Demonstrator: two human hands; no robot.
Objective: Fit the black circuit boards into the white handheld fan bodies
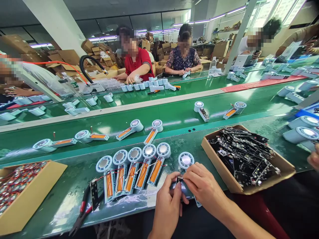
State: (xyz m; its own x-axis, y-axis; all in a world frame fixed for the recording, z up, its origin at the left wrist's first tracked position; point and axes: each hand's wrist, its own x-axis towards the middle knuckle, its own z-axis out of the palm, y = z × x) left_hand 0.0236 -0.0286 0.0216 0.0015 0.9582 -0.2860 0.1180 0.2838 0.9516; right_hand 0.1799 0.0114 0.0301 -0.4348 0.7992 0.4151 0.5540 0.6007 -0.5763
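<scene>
Between the thumb and fingers of my left hand (171, 199) is a small black circuit board (178, 179). My right hand (203, 184) pinches at the board's end; the piece in its fingertips is too small to make out. Just behind both hands lies a light-blue handheld fan (186, 160), its handle mostly hidden. To the left, several open fans (130, 172) with orange batteries and thin wires lie in a row. A black circuit board (94, 195) rests at the row's left end, beside red-handled pliers (83, 212).
A cardboard box of black circuit boards (211, 162) stands at right, and a box of wired round parts (37, 196) at left. More fans lie on the green conveyor belt (174, 114) behind. Co-workers sit across the line; another person's hand (314, 157) shows at right.
</scene>
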